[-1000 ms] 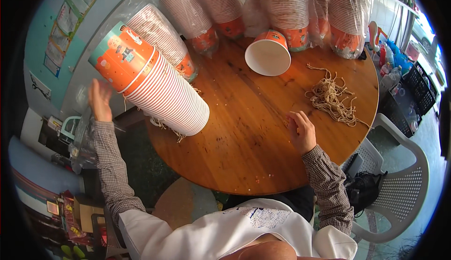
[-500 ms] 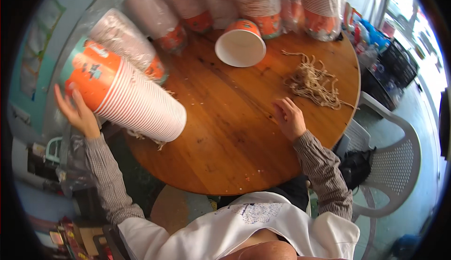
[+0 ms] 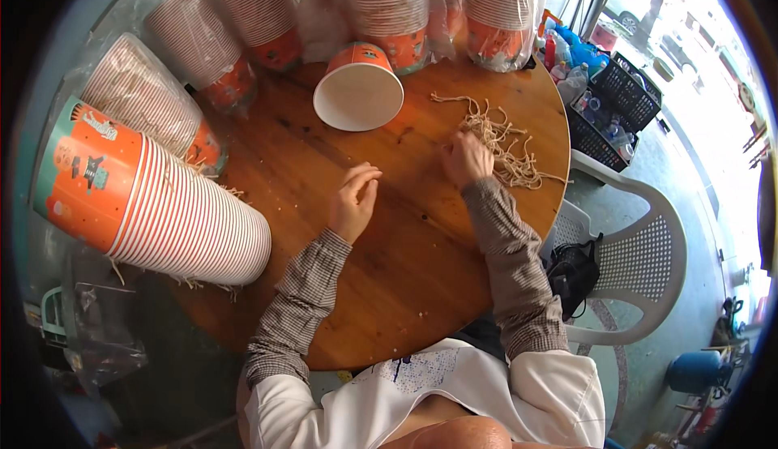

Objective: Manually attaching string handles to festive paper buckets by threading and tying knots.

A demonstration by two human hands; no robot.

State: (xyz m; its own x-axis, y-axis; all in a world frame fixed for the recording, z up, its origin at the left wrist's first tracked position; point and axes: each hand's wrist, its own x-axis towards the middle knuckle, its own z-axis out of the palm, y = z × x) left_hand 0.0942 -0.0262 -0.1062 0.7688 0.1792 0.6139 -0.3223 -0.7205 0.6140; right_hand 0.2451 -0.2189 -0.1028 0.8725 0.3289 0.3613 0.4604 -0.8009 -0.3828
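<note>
My right hand (image 3: pixel 470 160) is at the near left edge of a tangled pile of beige strings (image 3: pixel 510 149). Its fingers curl inward against the strands, and whatever lies between them is hidden. Over the middle of the wooden table my left hand (image 3: pixel 354 202) hovers with nothing in it, fingers loosely bent and thumb apart. To the left, a long nested stack of orange-and-white paper tubs (image 3: pixel 174 198) lies on its side, strings poking out beneath it. Beyond my hands, a single paper tub (image 3: pixel 358 96) lies tipped, its white inside facing me.
Plastic-wrapped stacks of paper tubs (image 3: pixel 389 15) line the table's (image 3: pixel 389 287) far side, with another stack (image 3: pixel 146 92) behind the lying one. A grey plastic chair (image 3: pixel 640 262) holding a black bag (image 3: pixel 577 275) stands at right. Black crates (image 3: pixel 624 100) with bottles sit beyond it.
My left hand has left the lying tub stack and come right to the table's middle. My right hand has moved forward to the strings. The whole view has shifted.
</note>
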